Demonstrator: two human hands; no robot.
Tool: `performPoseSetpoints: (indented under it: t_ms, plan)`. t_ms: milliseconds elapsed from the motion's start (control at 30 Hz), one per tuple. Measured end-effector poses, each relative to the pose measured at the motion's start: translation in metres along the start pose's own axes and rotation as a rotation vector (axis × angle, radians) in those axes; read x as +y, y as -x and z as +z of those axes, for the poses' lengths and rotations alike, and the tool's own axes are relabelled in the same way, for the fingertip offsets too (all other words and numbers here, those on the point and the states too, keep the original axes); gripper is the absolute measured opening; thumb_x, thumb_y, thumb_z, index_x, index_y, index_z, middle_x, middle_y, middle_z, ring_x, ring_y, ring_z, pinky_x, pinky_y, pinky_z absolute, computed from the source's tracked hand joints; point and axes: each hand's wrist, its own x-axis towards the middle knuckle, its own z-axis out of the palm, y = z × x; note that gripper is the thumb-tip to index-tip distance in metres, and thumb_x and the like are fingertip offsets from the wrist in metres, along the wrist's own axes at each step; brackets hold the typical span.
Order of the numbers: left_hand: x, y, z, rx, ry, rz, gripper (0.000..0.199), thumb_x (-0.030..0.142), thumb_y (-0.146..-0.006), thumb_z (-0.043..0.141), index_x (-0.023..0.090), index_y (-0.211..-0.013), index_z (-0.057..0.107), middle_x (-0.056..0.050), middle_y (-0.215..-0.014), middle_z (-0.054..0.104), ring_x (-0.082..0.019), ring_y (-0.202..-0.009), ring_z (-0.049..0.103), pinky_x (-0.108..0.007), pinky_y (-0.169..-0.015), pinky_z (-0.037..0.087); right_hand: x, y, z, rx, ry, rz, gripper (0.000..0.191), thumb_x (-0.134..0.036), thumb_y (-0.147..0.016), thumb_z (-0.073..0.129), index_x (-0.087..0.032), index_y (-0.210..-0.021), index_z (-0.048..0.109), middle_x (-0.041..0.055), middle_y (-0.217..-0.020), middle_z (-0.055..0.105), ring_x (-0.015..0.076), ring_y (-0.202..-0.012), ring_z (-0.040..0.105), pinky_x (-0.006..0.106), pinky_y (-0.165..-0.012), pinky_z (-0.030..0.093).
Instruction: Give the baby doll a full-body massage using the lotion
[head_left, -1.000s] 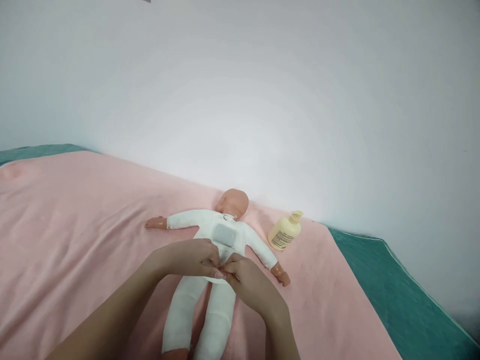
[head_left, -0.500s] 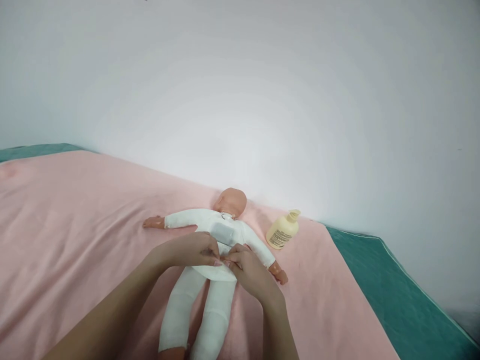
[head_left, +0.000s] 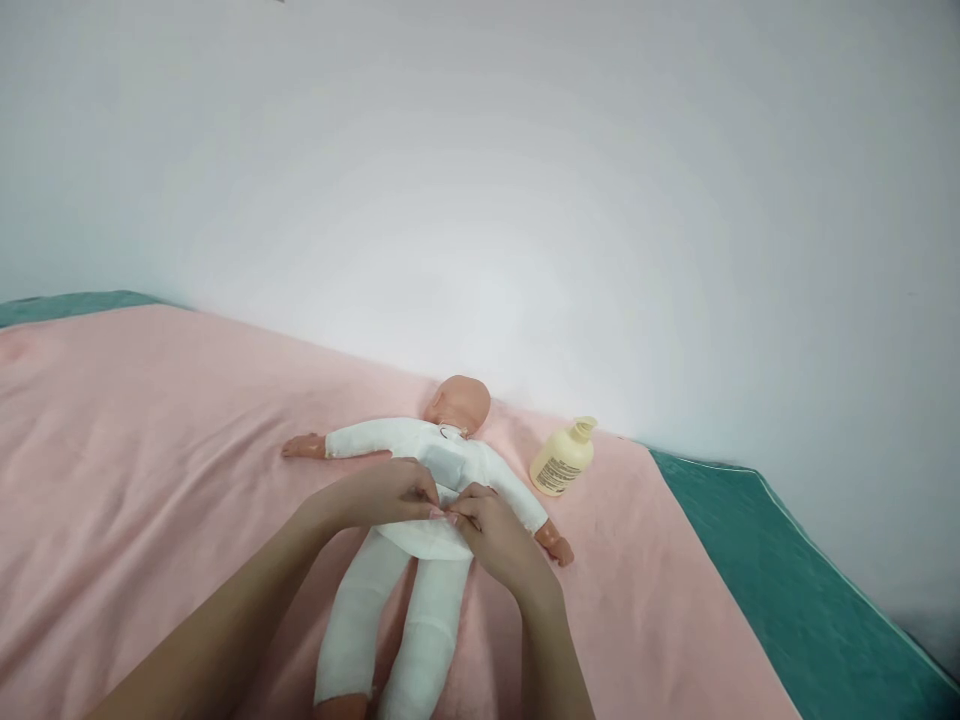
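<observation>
A baby doll point(head_left: 431, 542) with a white cloth body and bare tan head, hands and feet lies stretched out, its head away from me. A grey rectangular panel point(head_left: 444, 465) shows on its upper torso. My left hand point(head_left: 397, 493) is closed in a pinch over the lower torso. Close against it, fingertips meeting, my right hand point(head_left: 487, 525) is pinched too. Whatever lies between the fingers, if anything, is hidden. To the right of the doll stands a pale yellow pump bottle point(head_left: 561, 462) with printed text.
A pink sheet point(head_left: 187, 430) with creases on the left lies under the doll. Green covering point(head_left: 757, 540) shows beyond its right edge and at the far left. A plain pale wall point(head_left: 480, 180) rises directly behind the doll's head.
Both hands have shifted very slightly up along the torso, fingertips still together. The whole view has drifted a little; the doll and the bottle stay in place.
</observation>
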Motion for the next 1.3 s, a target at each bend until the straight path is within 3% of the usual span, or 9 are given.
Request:
performPoseSetpoints:
  t_ms: [233, 433, 667, 833, 1300]
  plan:
    - [0.004, 0.0, -0.003, -0.028, -0.013, -0.028, 0.025, 0.037, -0.085, 0.052, 0.024, -0.083, 0.074, 0.0, -0.09, 0.073, -0.023, -0.089, 0.063, -0.028, -0.075, 0.045, -0.003, 0.0, 0.002, 0.001, 0.003, 0.026, 0.029, -0.015, -0.087, 0.042, -0.02, -0.065, 0.062, 0.0034, -0.089, 0.058, 0.0187, -0.088, 0.054, 0.03, -0.075, 0.038]
    - [0.0, 0.0, 0.001, 0.014, 0.002, -0.002, 0.024, 0.038, -0.084, 0.054, 0.026, -0.08, 0.074, 0.0, -0.086, 0.073, -0.022, -0.085, 0.064, -0.028, -0.071, 0.046, -0.002, 0.001, 0.002, 0.009, 0.015, 0.021, 0.029, -0.016, -0.087, 0.045, -0.02, -0.063, 0.06, 0.0024, -0.085, 0.057, 0.0186, -0.085, 0.054, 0.03, -0.073, 0.038]
    - [-0.008, 0.004, -0.005, 0.02, -0.022, 0.007, 0.028, 0.039, -0.085, 0.051, 0.025, -0.092, 0.075, -0.002, -0.097, 0.073, -0.024, -0.089, 0.064, -0.03, -0.078, 0.047, 0.002, -0.001, -0.004, 0.048, 0.021, 0.033, 0.031, -0.013, -0.088, 0.043, -0.021, -0.077, 0.07, 0.0033, -0.091, 0.06, 0.0186, -0.087, 0.056, 0.03, -0.077, 0.038]
    - [-0.007, 0.0, -0.004, -0.009, -0.037, -0.012, 0.028, 0.039, -0.085, 0.051, 0.025, -0.09, 0.075, -0.003, -0.093, 0.073, -0.024, -0.088, 0.063, -0.031, -0.079, 0.046, 0.002, -0.002, -0.001, 0.049, 0.031, 0.038, 0.032, -0.013, -0.087, 0.045, -0.02, -0.066, 0.067, 0.0027, -0.088, 0.06, 0.0189, -0.087, 0.056, 0.031, -0.079, 0.038]
    - [-0.006, -0.004, -0.005, 0.031, -0.052, 0.001, 0.032, 0.038, -0.086, 0.046, 0.023, -0.085, 0.074, -0.003, -0.09, 0.073, -0.024, -0.087, 0.062, -0.028, -0.075, 0.045, 0.01, -0.003, -0.002, 0.088, -0.004, -0.001, 0.029, -0.018, -0.092, 0.044, -0.022, -0.086, 0.072, 0.0031, -0.096, 0.061, 0.0184, -0.093, 0.057, 0.028, -0.077, 0.041]
